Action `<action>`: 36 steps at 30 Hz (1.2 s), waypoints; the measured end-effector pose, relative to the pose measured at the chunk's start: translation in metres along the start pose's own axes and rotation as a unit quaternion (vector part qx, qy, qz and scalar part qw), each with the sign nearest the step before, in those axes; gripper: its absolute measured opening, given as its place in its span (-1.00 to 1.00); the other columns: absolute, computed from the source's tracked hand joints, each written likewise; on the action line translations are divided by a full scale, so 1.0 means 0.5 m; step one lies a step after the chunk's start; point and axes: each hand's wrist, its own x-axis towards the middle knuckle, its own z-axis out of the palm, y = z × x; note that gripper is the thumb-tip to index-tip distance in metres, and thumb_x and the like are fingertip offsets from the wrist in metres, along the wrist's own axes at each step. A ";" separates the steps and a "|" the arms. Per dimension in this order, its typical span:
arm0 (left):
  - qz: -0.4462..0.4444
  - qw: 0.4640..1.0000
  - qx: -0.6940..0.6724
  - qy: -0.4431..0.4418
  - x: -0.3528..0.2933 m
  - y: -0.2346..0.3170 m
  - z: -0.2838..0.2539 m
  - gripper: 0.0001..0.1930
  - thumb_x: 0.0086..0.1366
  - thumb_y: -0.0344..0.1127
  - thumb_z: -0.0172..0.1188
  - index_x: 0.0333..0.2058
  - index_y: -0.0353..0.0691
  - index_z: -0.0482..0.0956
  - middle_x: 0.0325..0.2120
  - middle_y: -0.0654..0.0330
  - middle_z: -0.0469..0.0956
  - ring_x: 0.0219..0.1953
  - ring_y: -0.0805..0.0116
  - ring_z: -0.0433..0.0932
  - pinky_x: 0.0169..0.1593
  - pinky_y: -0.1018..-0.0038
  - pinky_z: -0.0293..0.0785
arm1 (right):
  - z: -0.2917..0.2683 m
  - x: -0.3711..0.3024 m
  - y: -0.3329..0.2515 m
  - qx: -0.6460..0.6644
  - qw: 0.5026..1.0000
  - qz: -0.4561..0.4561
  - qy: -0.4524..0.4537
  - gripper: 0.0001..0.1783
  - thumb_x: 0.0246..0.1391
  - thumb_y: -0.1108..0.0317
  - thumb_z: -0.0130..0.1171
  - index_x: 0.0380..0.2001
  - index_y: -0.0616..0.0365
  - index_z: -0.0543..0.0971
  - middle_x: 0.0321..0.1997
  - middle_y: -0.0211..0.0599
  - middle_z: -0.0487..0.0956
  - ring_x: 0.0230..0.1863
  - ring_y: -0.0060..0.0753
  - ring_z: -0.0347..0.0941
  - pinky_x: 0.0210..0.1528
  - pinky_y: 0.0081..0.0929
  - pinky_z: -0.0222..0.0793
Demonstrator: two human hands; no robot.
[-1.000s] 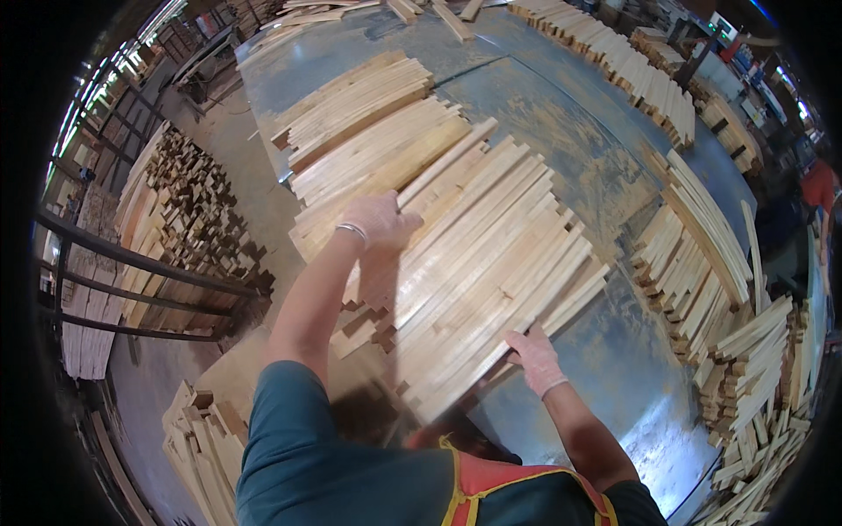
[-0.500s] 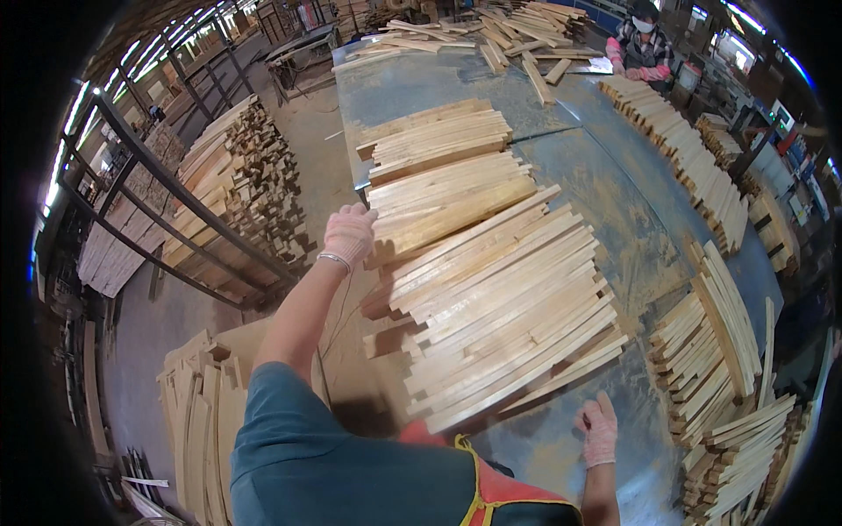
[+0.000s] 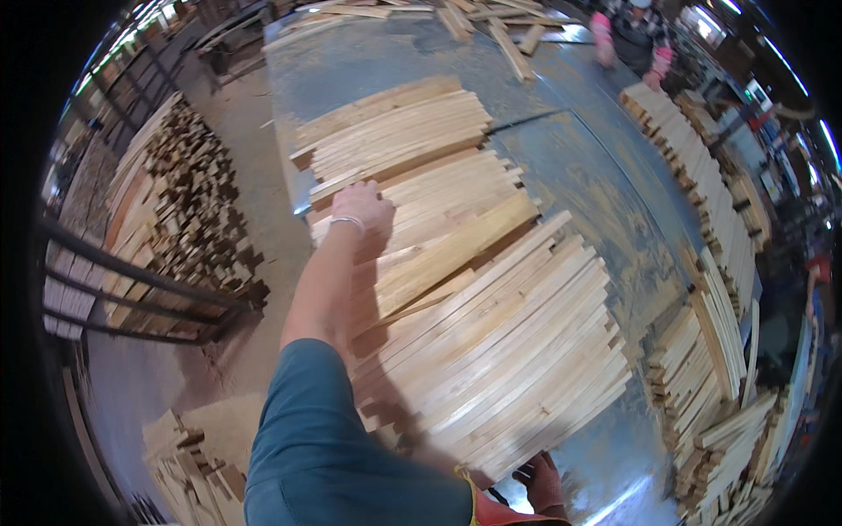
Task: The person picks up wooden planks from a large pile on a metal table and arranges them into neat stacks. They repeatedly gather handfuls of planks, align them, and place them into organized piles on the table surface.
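Observation:
Pale wooden slats (image 3: 500, 324) lie side by side in rows on a metal-topped table. My left hand (image 3: 364, 208), in a pale pink glove, lies over the left part of the middle group of slats (image 3: 438, 195), its fingers bent over the far edge. Across that group a yellower board (image 3: 460, 250) rests at a slant, with a dark gap beside it. At the near edge of the closest group is my right hand (image 3: 541, 482), fingers apart against the last slat and partly in shadow. A farther group of slats (image 3: 395, 123) lies beyond my left hand.
Loose boards (image 3: 509, 46) are scattered at the table's far end. Stacked slats (image 3: 693, 167) line the right side, with more bundles (image 3: 693, 368) nearer. On the left stand a dark metal rack (image 3: 149, 272) and a wood pile (image 3: 189, 167). A co-worker (image 3: 636, 39) stands at far right.
My left hand has moved from the slats' left ends onto the middle group. My right hand has come in to the near edge. The yellower board now slants more, and the near slats lie closer together.

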 end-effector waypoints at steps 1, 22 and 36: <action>0.022 0.999 -0.010 -0.027 0.015 0.007 -0.005 -0.45 0.38 0.04 0.02 0.17 -0.20 0.62 0.24 -0.06 0.56 0.33 -0.04 0.50 0.36 0.15 0.42 | 0.024 -0.007 -0.027 0.008 1.000 0.012 0.011 -0.52 0.39 0.06 0.13 0.24 0.04 0.50 0.08 -0.30 0.62 -0.02 -0.29 0.65 -0.07 -0.27 0.64; 0.457 0.864 0.155 0.148 -0.585 0.352 -0.153 -0.24 0.48 0.13 0.18 0.44 -0.27 0.33 0.33 -0.22 0.43 0.34 -0.23 0.44 0.36 -0.01 0.43 | -0.136 -0.097 0.121 -0.264 0.949 -0.170 0.005 -0.12 0.21 -0.18 0.21 0.42 0.19 0.37 0.28 0.15 0.59 0.31 0.21 0.49 0.33 -0.06 0.39; 0.711 0.692 0.127 0.007 -1.315 0.763 0.203 -0.24 0.25 0.07 0.42 0.34 -0.21 0.49 0.24 -0.29 0.51 0.19 -0.29 0.57 0.28 -0.05 0.46 | -0.835 -0.524 0.779 0.137 0.923 -0.045 0.357 -0.02 0.16 -0.06 0.32 0.50 0.28 0.27 0.34 0.10 0.56 0.30 -0.10 0.54 0.32 -0.33 0.43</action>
